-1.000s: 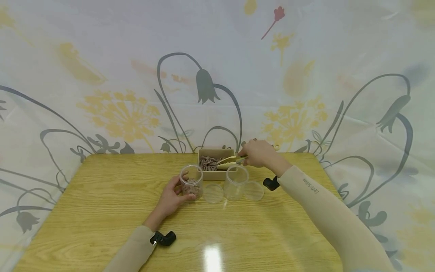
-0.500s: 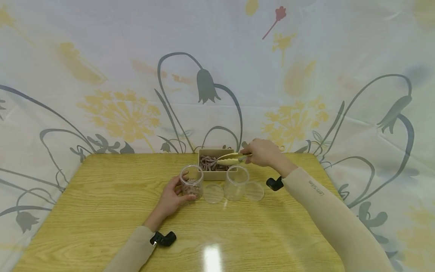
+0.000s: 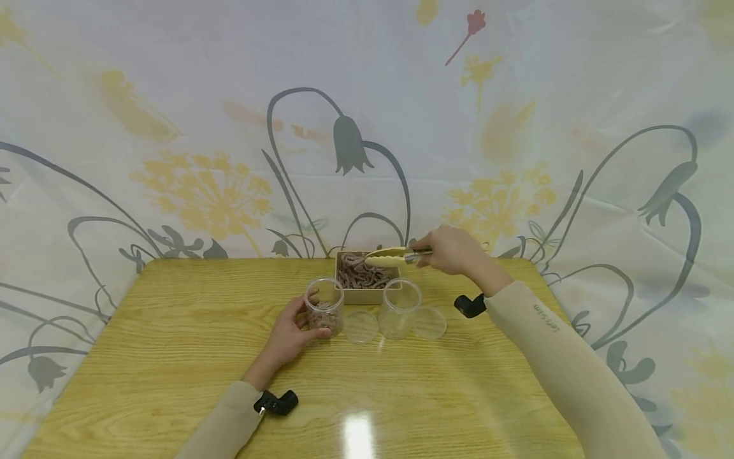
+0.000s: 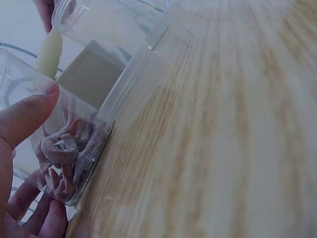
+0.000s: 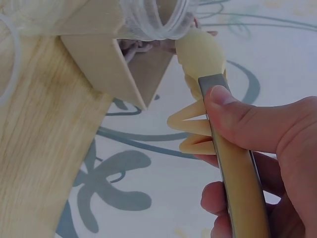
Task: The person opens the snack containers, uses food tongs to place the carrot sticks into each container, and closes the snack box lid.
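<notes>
My left hand (image 3: 291, 331) holds a clear plastic jar (image 4: 29, 74) with its thumb and fingers around the side. Inside lie some dusty brown-purple strips (image 4: 62, 148), a few with orange edges. My right hand (image 3: 453, 250) grips a pair of yellow-tipped tongs (image 5: 233, 173) by the metal-edged handles. Over the back of a beige box (image 3: 367, 296), the tong tips point left, above a heap of the same strips (image 3: 361, 275). Purple bits show near the tips in the right wrist view, but whether the tongs pinch any is unclear.
Right of the held jar, a second clear jar (image 3: 397, 319) stands in front of the box. One round clear lid (image 3: 360, 327) lies between the jars, another lid (image 3: 430, 323) to the right. A patterned cloth (image 3: 229, 127) hangs behind the wooden table (image 3: 189, 319).
My right hand has risen and shifted a little right, lifting the tong tips from down among the strips to above them. My left hand and its jar have stayed put.
</notes>
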`<state>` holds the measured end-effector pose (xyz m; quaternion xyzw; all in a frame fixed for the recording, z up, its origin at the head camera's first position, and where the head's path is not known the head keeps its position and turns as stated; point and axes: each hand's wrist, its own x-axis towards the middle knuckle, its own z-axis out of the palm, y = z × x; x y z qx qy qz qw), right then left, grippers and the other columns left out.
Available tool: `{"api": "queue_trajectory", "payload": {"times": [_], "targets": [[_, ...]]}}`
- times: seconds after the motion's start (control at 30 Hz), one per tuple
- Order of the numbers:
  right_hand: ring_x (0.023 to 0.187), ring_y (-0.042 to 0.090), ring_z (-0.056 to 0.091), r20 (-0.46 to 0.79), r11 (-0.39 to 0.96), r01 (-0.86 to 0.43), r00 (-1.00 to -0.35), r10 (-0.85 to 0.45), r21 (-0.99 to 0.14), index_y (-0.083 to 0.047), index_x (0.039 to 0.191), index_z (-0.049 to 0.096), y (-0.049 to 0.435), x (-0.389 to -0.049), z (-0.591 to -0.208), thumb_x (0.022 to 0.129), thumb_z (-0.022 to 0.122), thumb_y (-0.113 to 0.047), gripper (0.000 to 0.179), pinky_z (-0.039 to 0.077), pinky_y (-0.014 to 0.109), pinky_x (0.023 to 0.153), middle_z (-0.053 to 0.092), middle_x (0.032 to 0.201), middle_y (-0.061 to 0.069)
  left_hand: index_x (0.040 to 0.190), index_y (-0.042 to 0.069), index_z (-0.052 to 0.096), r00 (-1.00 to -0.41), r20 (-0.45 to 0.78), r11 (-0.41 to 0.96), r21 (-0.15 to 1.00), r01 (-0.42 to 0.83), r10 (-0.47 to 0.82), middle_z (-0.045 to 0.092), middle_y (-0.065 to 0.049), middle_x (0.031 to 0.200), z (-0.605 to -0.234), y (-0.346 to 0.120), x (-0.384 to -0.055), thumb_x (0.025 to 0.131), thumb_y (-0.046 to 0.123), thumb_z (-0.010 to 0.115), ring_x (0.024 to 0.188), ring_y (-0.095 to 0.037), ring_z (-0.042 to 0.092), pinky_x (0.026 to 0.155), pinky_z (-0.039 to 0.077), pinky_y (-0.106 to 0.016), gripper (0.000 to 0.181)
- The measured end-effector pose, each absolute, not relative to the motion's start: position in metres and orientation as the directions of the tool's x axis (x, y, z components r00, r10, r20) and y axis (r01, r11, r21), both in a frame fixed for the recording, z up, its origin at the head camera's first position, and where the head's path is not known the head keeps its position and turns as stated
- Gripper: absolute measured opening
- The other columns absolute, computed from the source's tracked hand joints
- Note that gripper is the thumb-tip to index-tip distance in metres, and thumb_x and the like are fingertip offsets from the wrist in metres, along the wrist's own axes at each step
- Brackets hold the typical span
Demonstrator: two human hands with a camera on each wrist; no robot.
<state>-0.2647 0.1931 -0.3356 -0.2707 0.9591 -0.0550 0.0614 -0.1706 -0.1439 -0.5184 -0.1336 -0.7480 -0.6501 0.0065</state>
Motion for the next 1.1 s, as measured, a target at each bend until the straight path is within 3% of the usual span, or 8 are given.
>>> {"api": "queue_trajectory", "payload": {"times": [0.2, 0.37, 0.5, 0.57, 0.63, 0.8, 0.93, 1.1], "targets": [[0.045, 0.010, 0.028, -0.051, 0.840, -0.513, -0.847, -0.529, -0.178, -0.020, 0.129, 0.070, 0.196, -0.263, -0.329, 0.090, 0.075, -0.033, 0.041, 0.026, 0.027, 0.046, 0.073, 0.114, 0.004, 0.147, 0.000, 0.043, -0.964, 0.187, 0.121, 0.970, 0.211, 0.188, 0.048, -0.024, 0.134, -0.518, -0.143, -0.170, 0.076, -0.003, 0.084, 0.128, -0.041, 0.048, 0.107, 0.040, -0.043, 0.082], [0.048, 0.014, 0.041, -0.100, 0.847, -0.498, -0.848, -0.521, -0.188, -0.019, 0.128, 0.070, 0.199, -0.264, -0.328, 0.089, 0.076, -0.031, 0.041, 0.034, 0.030, 0.048, 0.070, 0.120, 0.006, 0.147, 0.000, 0.043, -0.965, 0.185, 0.127, 0.969, 0.211, 0.188, 0.048, -0.024, 0.133, -0.519, -0.144, -0.171, 0.075, -0.003, 0.085, 0.128, -0.040, 0.048, 0.107, 0.040, -0.042, 0.082], [0.081, 0.024, 0.066, -0.135, 0.849, -0.504, -0.841, -0.524, -0.156, -0.019, 0.128, 0.070, 0.201, -0.264, -0.327, 0.089, 0.077, -0.029, 0.041, 0.051, 0.037, 0.064, 0.068, 0.125, 0.005, 0.146, -0.002, 0.043, -0.963, 0.191, 0.124, 0.968, 0.216, 0.191, 0.048, -0.024, 0.133, -0.519, -0.144, -0.170, 0.075, -0.003, 0.084, 0.128, -0.041, 0.048, 0.107, 0.040, -0.042, 0.082], [0.102, 0.029, 0.065, -0.142, 0.846, -0.512, -0.836, -0.531, -0.148, -0.018, 0.127, 0.071, 0.202, -0.263, -0.326, 0.088, 0.077, -0.028, 0.040, 0.054, 0.043, 0.077, 0.067, 0.128, 0.005, 0.146, -0.002, 0.043, -0.964, 0.189, 0.124, 0.969, 0.215, 0.189, 0.048, -0.024, 0.133, -0.519, -0.144, -0.170, 0.075, -0.003, 0.085, 0.128, -0.041, 0.048, 0.107, 0.040, -0.042, 0.082], [0.106, 0.031, 0.064, -0.150, 0.839, -0.519, -0.828, -0.541, -0.163, -0.017, 0.126, 0.072, 0.202, -0.263, -0.325, 0.088, 0.078, -0.027, 0.040, 0.054, 0.046, 0.084, 0.067, 0.127, 0.006, 0.146, -0.002, 0.043, -0.964, 0.187, 0.127, 0.969, 0.213, 0.187, 0.048, -0.024, 0.132, -0.519, -0.144, -0.170, 0.075, -0.002, 0.085, 0.128, -0.040, 0.049, 0.107, 0.040, -0.042, 0.082], [0.081, 0.020, 0.065, -0.160, 0.825, -0.523, -0.814, -0.558, -0.212, -0.016, 0.124, 0.073, 0.201, -0.262, -0.325, 0.087, 0.078, -0.027, 0.038, 0.053, 0.040, 0.073, 0.067, 0.125, 0.009, 0.147, 0.000, 0.043, -0.966, 0.184, 0.126, 0.970, 0.208, 0.183, 0.048, -0.025, 0.134, -0.519, -0.144, -0.170, 0.076, -0.003, 0.084, 0.128, -0.040, 0.048, 0.107, 0.040, -0.041, 0.083], [0.059, 0.013, 0.054, -0.149, 0.826, -0.518, -0.819, -0.554, -0.222, -0.015, 0.125, 0.072, 0.201, -0.263, -0.327, 0.089, 0.077, -0.028, 0.039, 0.045, 0.033, 0.061, 0.068, 0.124, 0.011, 0.148, 0.003, 0.043, -0.968, 0.176, 0.126, 0.972, 0.200, 0.181, 0.047, -0.025, 0.136, -0.517, -0.144, -0.170, 0.076, -0.003, 0.084, 0.130, -0.040, 0.046, 0.107, 0.040, -0.041, 0.083], [0.061, 0.012, 0.055, -0.134, 0.835, -0.518, -0.829, -0.543, -0.185, -0.015, 0.126, 0.071, 0.201, -0.263, -0.329, 0.090, 0.075, -0.030, 0.040, 0.044, 0.032, 0.060, 0.068, 0.124, 0.011, 0.148, 0.004, 0.044, -0.966, 0.182, 0.126, 0.970, 0.206, 0.183, 0.047, -0.024, 0.137, -0.517, -0.144, -0.170, 0.076, -0.004, 0.084, 0.130, -0.039, 0.046, 0.107, 0.040, -0.042, 0.083]]}}
